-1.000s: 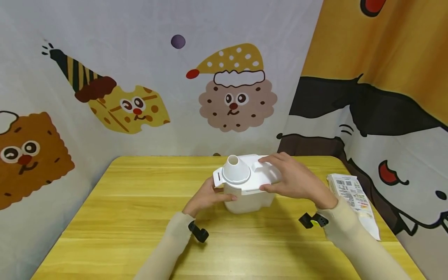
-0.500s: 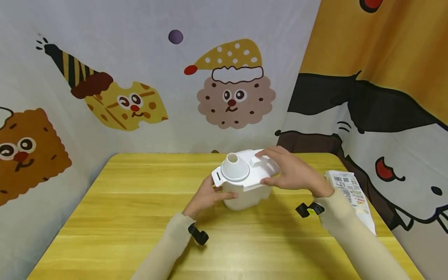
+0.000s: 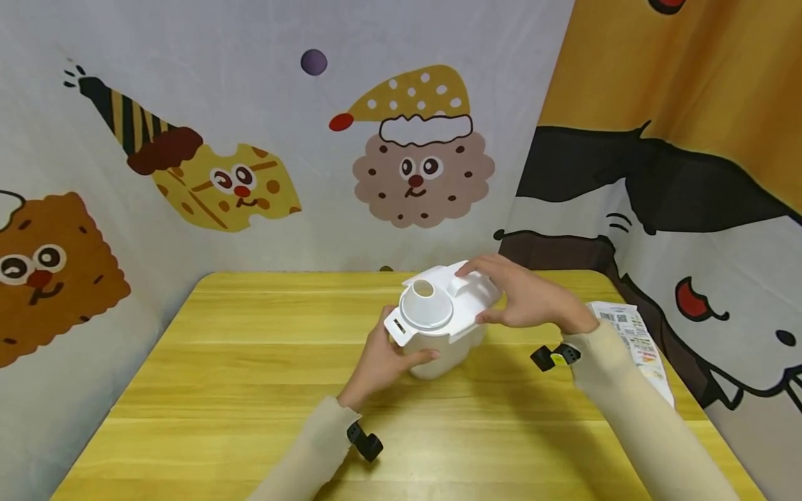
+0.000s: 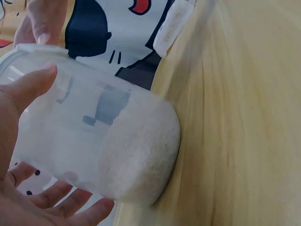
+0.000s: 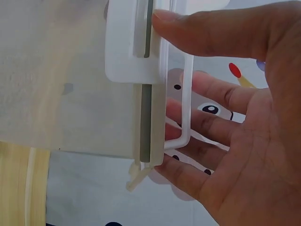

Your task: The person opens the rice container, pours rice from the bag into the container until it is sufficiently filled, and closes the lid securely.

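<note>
A translucent plastic storage container [image 3: 443,356] stands on the table in the head view, under a white lid [image 3: 462,309] with a cone-shaped cap [image 3: 426,311]. In the left wrist view, pale grainy contents [image 4: 136,150] fill its lower part. My left hand [image 3: 383,358] grips the container's side, thumb at the front and fingers behind. At the lid's other end is my right hand [image 3: 532,292]. Its thumb [image 5: 211,30] presses the lid's edge, while its fingers curve round the white lid handle [image 5: 186,103] in the right wrist view.
A white printed packet [image 3: 635,341] lies near the right edge of the wooden table [image 3: 250,376]. Behind the table hangs a curtain [image 3: 250,125] with cartoon figures.
The container has turned so its cone end is nearer me and its handle end farther away. My left hand has shifted slightly right with it; the right hand keeps its hold on the lid.
</note>
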Tool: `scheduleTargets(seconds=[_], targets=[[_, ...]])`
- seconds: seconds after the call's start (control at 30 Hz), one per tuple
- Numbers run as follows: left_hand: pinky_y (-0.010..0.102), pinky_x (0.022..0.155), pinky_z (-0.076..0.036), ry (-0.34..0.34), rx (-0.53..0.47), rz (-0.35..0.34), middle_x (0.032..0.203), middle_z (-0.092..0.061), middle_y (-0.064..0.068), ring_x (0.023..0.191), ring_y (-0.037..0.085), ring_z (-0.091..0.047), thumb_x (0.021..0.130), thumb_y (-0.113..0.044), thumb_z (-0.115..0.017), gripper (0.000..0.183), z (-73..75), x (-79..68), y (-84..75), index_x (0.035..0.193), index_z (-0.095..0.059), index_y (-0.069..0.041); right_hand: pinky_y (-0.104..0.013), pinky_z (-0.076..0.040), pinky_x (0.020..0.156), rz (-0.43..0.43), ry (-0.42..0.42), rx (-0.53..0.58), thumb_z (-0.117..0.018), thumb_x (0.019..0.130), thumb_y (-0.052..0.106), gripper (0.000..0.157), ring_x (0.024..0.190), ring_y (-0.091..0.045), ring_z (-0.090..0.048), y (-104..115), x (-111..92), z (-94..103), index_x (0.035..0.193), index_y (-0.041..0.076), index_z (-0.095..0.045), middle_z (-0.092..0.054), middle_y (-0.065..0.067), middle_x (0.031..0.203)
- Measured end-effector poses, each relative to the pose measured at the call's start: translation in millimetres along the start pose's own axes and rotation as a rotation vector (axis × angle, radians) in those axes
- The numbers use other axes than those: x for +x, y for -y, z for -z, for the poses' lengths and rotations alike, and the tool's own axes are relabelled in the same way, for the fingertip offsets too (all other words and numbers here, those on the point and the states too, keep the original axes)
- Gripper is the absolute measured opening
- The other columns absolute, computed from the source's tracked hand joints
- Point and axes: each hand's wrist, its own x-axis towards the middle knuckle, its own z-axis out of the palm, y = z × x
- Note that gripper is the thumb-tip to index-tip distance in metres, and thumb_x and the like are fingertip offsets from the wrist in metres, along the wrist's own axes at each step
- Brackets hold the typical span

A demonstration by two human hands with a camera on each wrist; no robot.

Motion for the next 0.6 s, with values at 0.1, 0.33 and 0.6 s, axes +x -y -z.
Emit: scheduleTargets(seconds=[0.1,0.33,0.6], targets=[[0.028,0.109,-0.049,-0.003,0.009,-0.003,0.141,-0.056,-0.004,0.129,0.014,-0.055,0.075,-0.014,-0.093,0.083,-1.2,-0.7,1.1,0.141,-0.043,-0.019,-0.060,-0.046,0.109,-0.009,0.010,0.007,-0.090,0.076,0.013,0.064,0.132,-0.032,-0.051,0,-1,1.6,0.133,0.014,-0.060,-0.060,-0.007,0.139],[0.037,0.112,-0.048,0.056,0.081,0.012,0.141,-0.057,-0.008,0.130,0.014,-0.056,0.075,-0.026,-0.094,0.088,7.2,3.0,5.7,0.145,-0.041,-0.027,-0.062,-0.044,0.112,-0.074,0.016,-0.029,-0.088,0.079,0.022,0.065,0.139,-0.034,-0.044,5,-7,3.6,0.138,0.017,-0.060,-0.053,-0.009,0.150],[0.040,0.107,-0.053,0.173,0.011,0.062,0.144,-0.055,-0.008,0.130,0.020,-0.058,0.077,-0.020,-0.092,0.088,23.7,9.6,9.1,0.148,-0.043,-0.038,-0.062,-0.046,0.110,-0.173,-0.080,-0.023,-0.087,0.080,0.045,0.072,0.138,-0.037,-0.044,19,-11,-5.2,0.139,0.015,-0.060,-0.047,-0.015,0.154]])
